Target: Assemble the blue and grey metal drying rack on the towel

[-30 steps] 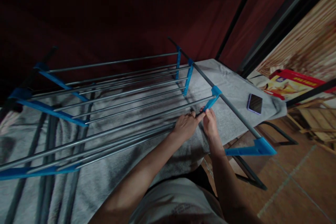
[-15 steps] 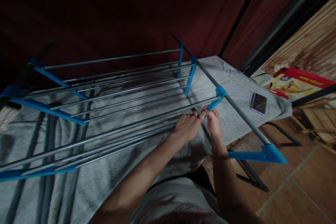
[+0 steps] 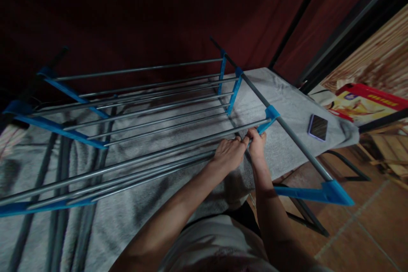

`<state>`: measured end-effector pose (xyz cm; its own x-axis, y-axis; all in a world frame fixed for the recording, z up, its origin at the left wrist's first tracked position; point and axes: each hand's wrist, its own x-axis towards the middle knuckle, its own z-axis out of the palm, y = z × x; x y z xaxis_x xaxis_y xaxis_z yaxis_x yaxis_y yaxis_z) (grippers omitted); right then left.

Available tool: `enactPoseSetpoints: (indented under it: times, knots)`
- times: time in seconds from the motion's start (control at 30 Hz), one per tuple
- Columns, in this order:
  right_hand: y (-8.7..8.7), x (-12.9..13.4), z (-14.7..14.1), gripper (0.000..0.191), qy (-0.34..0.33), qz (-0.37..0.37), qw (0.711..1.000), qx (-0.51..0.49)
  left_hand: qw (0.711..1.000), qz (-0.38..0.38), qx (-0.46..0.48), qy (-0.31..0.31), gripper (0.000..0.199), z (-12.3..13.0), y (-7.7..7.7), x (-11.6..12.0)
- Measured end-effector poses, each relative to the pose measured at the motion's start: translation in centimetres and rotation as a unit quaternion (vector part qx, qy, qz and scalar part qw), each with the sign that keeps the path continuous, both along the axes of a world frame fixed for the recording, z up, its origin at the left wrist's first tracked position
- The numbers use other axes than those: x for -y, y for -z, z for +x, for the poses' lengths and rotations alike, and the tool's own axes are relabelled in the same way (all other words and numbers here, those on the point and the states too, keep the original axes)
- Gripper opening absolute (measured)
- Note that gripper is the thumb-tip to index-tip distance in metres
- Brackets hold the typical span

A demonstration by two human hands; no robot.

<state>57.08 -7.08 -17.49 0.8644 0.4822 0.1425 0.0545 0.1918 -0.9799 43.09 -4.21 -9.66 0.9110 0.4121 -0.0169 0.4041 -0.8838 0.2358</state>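
A rack of grey metal rods [image 3: 149, 149] with blue plastic brackets lies across a grey cloth. My left hand [image 3: 230, 153] has its fingers curled at the right ends of the near lower rods, touching my right hand. My right hand [image 3: 256, 144] grips the lower part of a blue bracket [image 3: 265, 126], which hangs from the right-hand side tube [image 3: 301, 146]. The fingers hide the bracket's lower end and the rod tips there. A blue corner piece [image 3: 337, 192] caps the near end of that side tube.
A phone [image 3: 318, 127] lies on the grey cloth [image 3: 287, 93] at the right. Beyond it is a red and yellow box [image 3: 366, 104]. Dark tubes [image 3: 60, 178] lie under the rack at the left. A dark red curtain hangs behind.
The view has shifted slightly, so the rack and phone appear a little further right. My right hand's fingers have moved slightly over the bracket; my left hand stays at the rod ends.
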Motion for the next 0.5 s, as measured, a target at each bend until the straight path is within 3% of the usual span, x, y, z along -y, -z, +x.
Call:
enactPoseSetpoints:
  times: [0.13,0.27,0.5]
  knots:
    - [0.1,-0.2,-0.5,0.036,0.042,-0.012,0.999,0.020,1.000,-0.007,0.000,0.001,0.036,-0.1,0.0,-0.1]
    - [0.2,-0.2,-0.5,0.039,0.043,-0.001,0.999,0.017,1.000,-0.011,0.005,-0.002,0.034,-0.1,0.0,-0.1]
    - [0.3,1.1,0.4,0.039,-0.062,-0.002,0.998,-0.004,1.000,-0.013,0.004,-0.001,0.040,-0.2,-0.2,-0.1]
